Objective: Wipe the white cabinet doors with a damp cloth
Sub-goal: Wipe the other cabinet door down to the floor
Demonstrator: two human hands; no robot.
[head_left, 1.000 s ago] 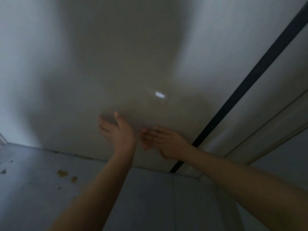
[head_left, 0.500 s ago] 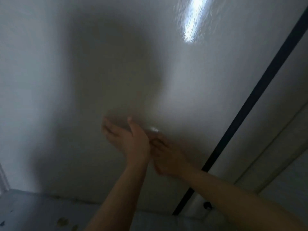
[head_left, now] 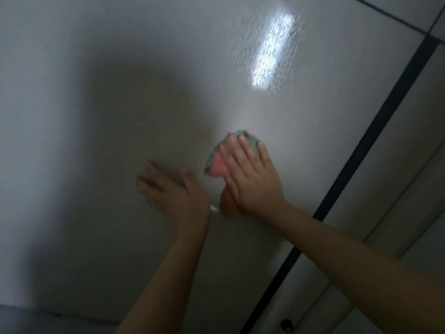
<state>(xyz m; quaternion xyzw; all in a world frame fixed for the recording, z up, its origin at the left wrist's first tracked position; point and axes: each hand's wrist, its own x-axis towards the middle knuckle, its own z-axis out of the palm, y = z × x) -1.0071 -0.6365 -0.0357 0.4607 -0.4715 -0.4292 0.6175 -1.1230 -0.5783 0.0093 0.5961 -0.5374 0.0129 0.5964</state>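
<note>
1. The cloth (head_left: 218, 162) is pink and green, and it sits under our right hand (head_left: 250, 182), flat against the white cabinet door (head_left: 149, 75).
2. Nearest to us are our two bare arms, reaching up from the bottom of the view.
3. Our right hand lies on top of the cloth with its fingers (head_left: 243, 150) spread and only a little bent – it presses the cloth on the door and does not curl around it.
4. Our left hand (head_left: 173, 194) is just beside it, to the left. Its fingers are straight and it holds nothing. It looks blurry, so we cannot tell if it touches the door.
5. Past the hands, the door has a big soft shadow on it.
6. Higher up there is a bright shiny patch (head_left: 272, 49) – the door looks wet and streaky there.
7. On the right, a dark strip (head_left: 375, 131) runs slanted between this door and the next white panel (head_left: 409, 165).
</note>
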